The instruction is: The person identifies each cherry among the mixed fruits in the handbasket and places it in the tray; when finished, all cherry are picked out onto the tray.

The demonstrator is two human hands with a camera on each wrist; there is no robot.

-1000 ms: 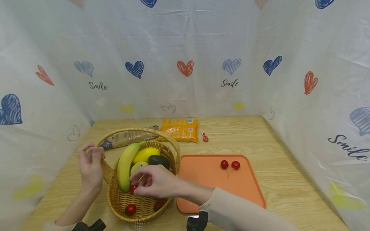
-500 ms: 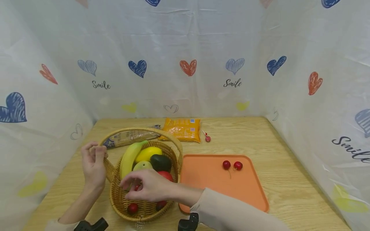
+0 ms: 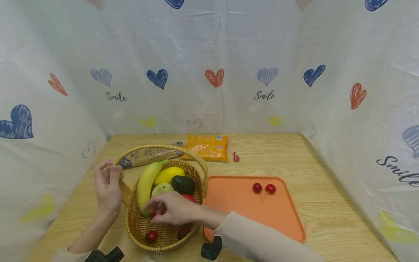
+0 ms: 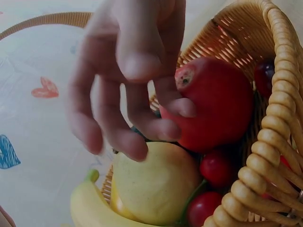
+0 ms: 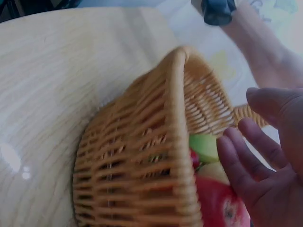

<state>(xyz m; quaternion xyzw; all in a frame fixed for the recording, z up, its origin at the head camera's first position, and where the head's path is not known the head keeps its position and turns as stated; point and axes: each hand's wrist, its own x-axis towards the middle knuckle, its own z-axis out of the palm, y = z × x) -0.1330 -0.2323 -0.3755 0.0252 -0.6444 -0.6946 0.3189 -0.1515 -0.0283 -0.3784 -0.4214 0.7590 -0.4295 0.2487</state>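
My left hand [image 3: 109,187] grips the left side of the handle of a wicker basket [image 3: 137,229]. My right hand [image 3: 176,209] hovers over the basket's fruit with relaxed, parted fingers and nothing between them. Inside lie a banana [image 3: 148,185], a lemon [image 3: 170,174], an avocado [image 3: 183,185], a pale green round fruit [image 3: 162,188] and a red pomegranate-like fruit [image 4: 213,104]. Cherries [image 4: 218,168] sit beside the pale fruit in the left wrist view. Another cherry [image 3: 151,236] lies near the basket's front rim. In the right wrist view, the right fingers [image 5: 236,163] hang over the fruit, palm visible.
An orange tray [image 3: 242,211] to the basket's right carries two cherries [image 3: 257,187]. Behind the basket are a long packet [image 3: 152,155], an orange bag [image 3: 207,148] and a lollipop [image 3: 236,158]. A heart-printed sheet [image 3: 183,98] encloses the table.
My right hand first moves left over the basket, then slightly back to the right. The left hand keeps its grip on the handle. The head view shifts a little.
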